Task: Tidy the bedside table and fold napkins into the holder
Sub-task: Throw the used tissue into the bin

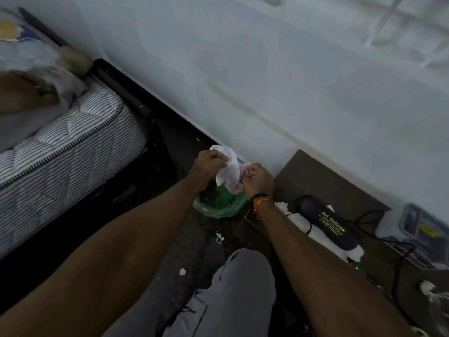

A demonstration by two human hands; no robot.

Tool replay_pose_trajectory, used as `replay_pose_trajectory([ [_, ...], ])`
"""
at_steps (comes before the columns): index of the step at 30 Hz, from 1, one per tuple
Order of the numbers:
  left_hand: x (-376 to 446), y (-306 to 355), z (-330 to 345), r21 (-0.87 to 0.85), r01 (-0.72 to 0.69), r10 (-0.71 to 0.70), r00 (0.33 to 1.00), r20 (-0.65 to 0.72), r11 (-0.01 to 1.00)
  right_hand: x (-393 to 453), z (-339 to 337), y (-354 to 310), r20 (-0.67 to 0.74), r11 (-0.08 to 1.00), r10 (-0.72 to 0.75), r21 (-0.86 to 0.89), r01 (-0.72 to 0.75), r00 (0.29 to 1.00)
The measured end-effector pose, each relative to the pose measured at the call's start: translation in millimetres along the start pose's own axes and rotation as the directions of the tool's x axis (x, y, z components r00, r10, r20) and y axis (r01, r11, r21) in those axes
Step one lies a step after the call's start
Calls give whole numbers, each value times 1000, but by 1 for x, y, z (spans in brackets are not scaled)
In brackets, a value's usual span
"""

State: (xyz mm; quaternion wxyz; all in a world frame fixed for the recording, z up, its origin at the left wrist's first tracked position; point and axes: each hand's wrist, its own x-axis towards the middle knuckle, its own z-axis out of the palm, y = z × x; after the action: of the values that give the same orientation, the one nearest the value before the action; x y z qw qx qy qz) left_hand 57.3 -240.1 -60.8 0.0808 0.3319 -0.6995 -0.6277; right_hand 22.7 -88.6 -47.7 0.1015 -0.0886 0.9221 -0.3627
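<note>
Both my hands hold a crumpled white napkin [228,170] with pink stains above a green plastic bag [220,203] on the floor by the wall. My left hand [210,166] pinches the napkin's upper left part. My right hand [257,180] grips its lower right part together with a small pink scrap. The brown bedside table [323,176] stands just to the right. On it lie more white napkins [318,233] under a dark glasses case [325,224].
A black cable [379,237] and a clear plastic box [420,227] sit at the table's right. Small paper scraps [220,237] lie on the dark floor. A striped mattress [73,142] on a dark frame fills the left. My grey trouser leg [233,295] is below.
</note>
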Motion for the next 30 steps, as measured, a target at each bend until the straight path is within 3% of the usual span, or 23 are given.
replay_pose_trajectory([
  [7,10,-9,-5,9,142,-142,988,67,990,16,16,5,176,996,86,-2,-87,981],
  [15,-22,-8,19,189,83,-117,976,181,978,5,-24,37,52,996,83,40,-85,995],
  [18,-38,-4,34,317,-60,-26,965,262,946,-2,-49,46,-38,996,59,73,-56,998],
  [21,-53,2,55,464,-236,79,940,331,854,-8,-74,63,-109,990,64,136,-49,992],
  [26,-74,1,99,509,-427,140,850,508,747,-31,-117,96,-241,994,73,94,-52,968],
  [30,-89,-11,126,553,-512,158,811,563,657,-51,-139,120,-307,993,92,96,-65,947],
])
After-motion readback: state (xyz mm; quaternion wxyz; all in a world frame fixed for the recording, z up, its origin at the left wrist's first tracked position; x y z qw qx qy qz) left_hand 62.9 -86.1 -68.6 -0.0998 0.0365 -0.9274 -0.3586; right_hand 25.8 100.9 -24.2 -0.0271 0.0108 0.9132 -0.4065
